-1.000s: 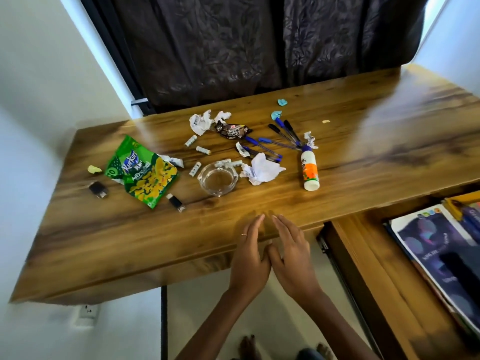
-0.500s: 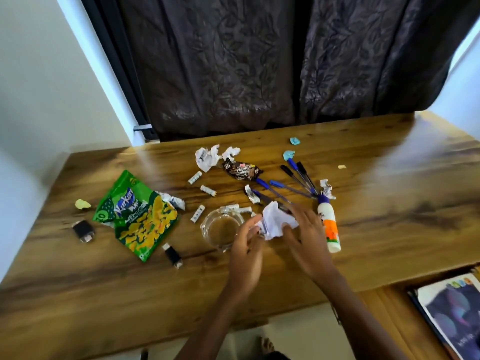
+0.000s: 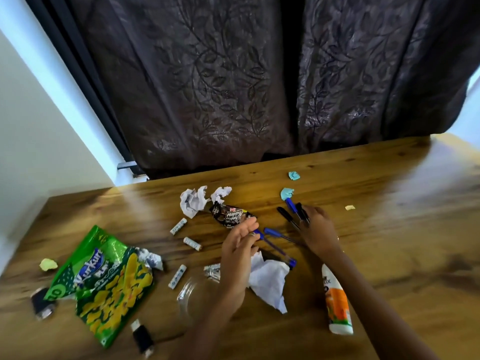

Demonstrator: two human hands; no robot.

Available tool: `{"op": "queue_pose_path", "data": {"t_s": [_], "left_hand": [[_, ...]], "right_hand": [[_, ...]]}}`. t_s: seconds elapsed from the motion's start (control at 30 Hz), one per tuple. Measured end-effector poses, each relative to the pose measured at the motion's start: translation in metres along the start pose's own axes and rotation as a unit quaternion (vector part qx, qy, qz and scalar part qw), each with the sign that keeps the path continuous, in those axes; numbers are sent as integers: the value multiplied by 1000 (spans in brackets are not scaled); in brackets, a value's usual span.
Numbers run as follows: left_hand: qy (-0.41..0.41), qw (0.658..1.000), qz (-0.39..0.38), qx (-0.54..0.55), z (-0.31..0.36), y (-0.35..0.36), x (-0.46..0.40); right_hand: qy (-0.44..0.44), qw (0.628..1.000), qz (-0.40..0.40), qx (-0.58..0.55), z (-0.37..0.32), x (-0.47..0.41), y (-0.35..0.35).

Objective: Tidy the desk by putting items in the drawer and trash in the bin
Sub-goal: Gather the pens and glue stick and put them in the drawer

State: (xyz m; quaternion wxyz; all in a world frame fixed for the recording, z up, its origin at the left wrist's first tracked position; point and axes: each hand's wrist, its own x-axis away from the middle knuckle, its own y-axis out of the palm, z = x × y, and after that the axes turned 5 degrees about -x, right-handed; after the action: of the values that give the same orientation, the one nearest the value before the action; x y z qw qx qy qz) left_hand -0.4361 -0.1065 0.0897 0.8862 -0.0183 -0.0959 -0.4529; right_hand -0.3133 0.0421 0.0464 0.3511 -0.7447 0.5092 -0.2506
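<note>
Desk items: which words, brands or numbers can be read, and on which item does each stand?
"Happy Happy": brown wrapper.
"Kurkure", partly creased: green snack bag.
"10": same bag's lower left corner.
"...COL", cut off: glue bottle.
Small white tubes and foil scrap: print too blurred.

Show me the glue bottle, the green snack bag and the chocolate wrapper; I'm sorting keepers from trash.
glue bottle (image 3: 337, 305), head view, on its orange label.
green snack bag (image 3: 104, 284), head view, on the printed front.
chocolate wrapper (image 3: 230, 216), head view, on the brand lettering.

right hand (image 3: 315, 231) touches the black pens (image 3: 294, 215) while left hand (image 3: 240, 249) pinches a blue pen (image 3: 259, 235) on the desk (image 3: 389, 229).
</note>
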Motion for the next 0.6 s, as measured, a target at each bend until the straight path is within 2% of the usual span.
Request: {"op": "queue_pose_path", "data": {"t_s": [0.17,0.3,0.43,0.6], "left_hand": [[-70,996,-27,42,0,-2,-14],[-101,992,-36,68,-2,-4,-15],[-119,986,-67,97,1,1,-14],[-130,982,-90,105,7,5,-11]], "right_hand": [[34,995,-31,87,5,-23,13],[57,995,-26,73,8,-32,17],[51,995,-53,65,10,-40,12],[67,997,-30,26,4,-42,3]]}}
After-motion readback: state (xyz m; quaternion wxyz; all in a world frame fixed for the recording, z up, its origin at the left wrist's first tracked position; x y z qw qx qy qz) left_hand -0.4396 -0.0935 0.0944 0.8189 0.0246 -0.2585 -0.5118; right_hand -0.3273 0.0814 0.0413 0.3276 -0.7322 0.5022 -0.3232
